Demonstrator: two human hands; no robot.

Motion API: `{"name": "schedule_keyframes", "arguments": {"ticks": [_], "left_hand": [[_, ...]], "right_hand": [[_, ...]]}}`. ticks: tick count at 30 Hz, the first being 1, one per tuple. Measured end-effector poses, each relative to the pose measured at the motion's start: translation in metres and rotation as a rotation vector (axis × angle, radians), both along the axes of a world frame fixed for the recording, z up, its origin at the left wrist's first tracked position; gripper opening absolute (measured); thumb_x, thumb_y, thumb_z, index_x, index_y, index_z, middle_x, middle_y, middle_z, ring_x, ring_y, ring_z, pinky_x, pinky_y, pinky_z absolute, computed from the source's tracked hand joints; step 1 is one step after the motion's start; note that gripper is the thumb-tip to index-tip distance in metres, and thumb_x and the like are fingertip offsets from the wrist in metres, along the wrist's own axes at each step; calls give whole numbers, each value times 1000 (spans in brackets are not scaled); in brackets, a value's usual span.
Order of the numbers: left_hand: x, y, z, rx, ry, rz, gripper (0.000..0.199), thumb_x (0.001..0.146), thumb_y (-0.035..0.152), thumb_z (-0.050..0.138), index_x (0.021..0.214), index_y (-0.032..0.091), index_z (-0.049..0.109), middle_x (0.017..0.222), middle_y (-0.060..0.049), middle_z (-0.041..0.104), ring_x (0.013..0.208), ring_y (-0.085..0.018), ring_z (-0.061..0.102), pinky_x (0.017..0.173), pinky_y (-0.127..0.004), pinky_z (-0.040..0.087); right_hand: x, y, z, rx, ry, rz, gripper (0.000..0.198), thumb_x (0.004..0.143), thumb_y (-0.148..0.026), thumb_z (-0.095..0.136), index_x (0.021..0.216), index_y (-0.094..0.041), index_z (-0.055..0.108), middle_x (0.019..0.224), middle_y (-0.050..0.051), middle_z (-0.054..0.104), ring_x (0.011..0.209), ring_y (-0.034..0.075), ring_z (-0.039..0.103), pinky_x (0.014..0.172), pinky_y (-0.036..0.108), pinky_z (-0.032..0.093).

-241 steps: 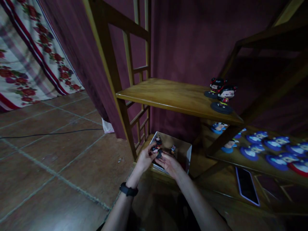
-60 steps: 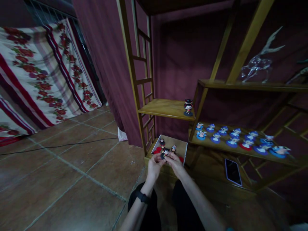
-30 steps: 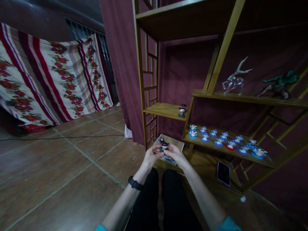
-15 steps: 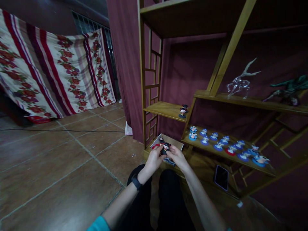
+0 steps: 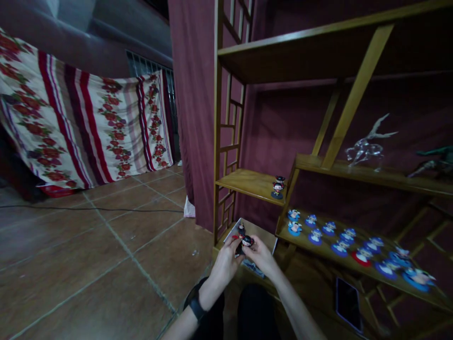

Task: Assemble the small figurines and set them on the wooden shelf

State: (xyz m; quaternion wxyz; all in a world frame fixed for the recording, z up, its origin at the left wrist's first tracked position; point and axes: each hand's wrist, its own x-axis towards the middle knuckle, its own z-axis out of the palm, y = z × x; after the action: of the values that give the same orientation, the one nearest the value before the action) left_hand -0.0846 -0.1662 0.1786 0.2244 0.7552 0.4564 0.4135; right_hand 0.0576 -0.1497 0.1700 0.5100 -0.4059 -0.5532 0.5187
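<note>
A small black-haired figurine (image 5: pixel 247 241) is held between my two hands, tilted on its side. My left hand (image 5: pixel 226 259) is closed around its dark base, and my right hand (image 5: pixel 261 257) pinches it near the head. Just beyond my hands a shallow box (image 5: pixel 264 231) sits on the lowest shelf, with at least one similar black and red figurine (image 5: pixel 241 229) inside. My fingers hide part of the box. Two black-haired figurines (image 5: pixel 278 189) stand one behind the other on the small shelf above.
On the right shelf stand several blue and white figurines (image 5: pixel 314 236), one on a red base. A clear glass deer (image 5: pixel 366 148) and a dark green figure (image 5: pixel 437 158) occupy the shelf above. A phone (image 5: pixel 348 302) lies low on the right. A wooden post (image 5: pixel 218 141) rises at left.
My hands have turned the figurine from upright to tilted over. The view has shifted, so the shelves appear lower and farther right.
</note>
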Motion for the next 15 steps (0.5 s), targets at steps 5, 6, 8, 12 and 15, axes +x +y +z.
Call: {"name": "schedule_keyframes", "arguments": {"ticks": [5,6,8,12,15], "left_hand": [[-5,15,7,-6,-30,-45,47,67,10,57,113,19,56,102,-8,56,98,-21,54,86,-35,44],[-5,17,10,-1,-35,-51,47,68,11,57,114,20,55,104,-8,56,99,-21,54,86,-34,44],[-5,20,18,21,-58,-48,49,70,13,56,118,21,53,109,-8,55,102,-21,52,90,-35,42],[-9,24,34,93,-141,20,57,76,22,55,131,24,39,122,-7,49,110,-21,49,94,-35,39],[-16,29,31,101,-139,77,58,80,27,50,134,26,32,125,-7,48,111,-20,49,94,-34,39]], "right_hand": [[-2,19,10,117,-78,-66,22,61,-30,67,81,-23,62,80,2,64,75,19,59,70,32,49],[-1,21,15,136,-96,-75,21,61,-31,67,80,-23,63,80,2,64,75,19,59,68,31,48],[1,25,28,162,-139,-92,21,62,-32,67,81,-24,63,80,2,63,73,19,58,67,31,48],[5,37,65,232,-181,-102,26,62,-35,67,85,-24,63,83,2,64,75,19,58,69,31,48],[6,55,101,297,-157,-101,31,62,-36,68,90,-24,61,84,3,66,78,20,59,72,32,48]]}}
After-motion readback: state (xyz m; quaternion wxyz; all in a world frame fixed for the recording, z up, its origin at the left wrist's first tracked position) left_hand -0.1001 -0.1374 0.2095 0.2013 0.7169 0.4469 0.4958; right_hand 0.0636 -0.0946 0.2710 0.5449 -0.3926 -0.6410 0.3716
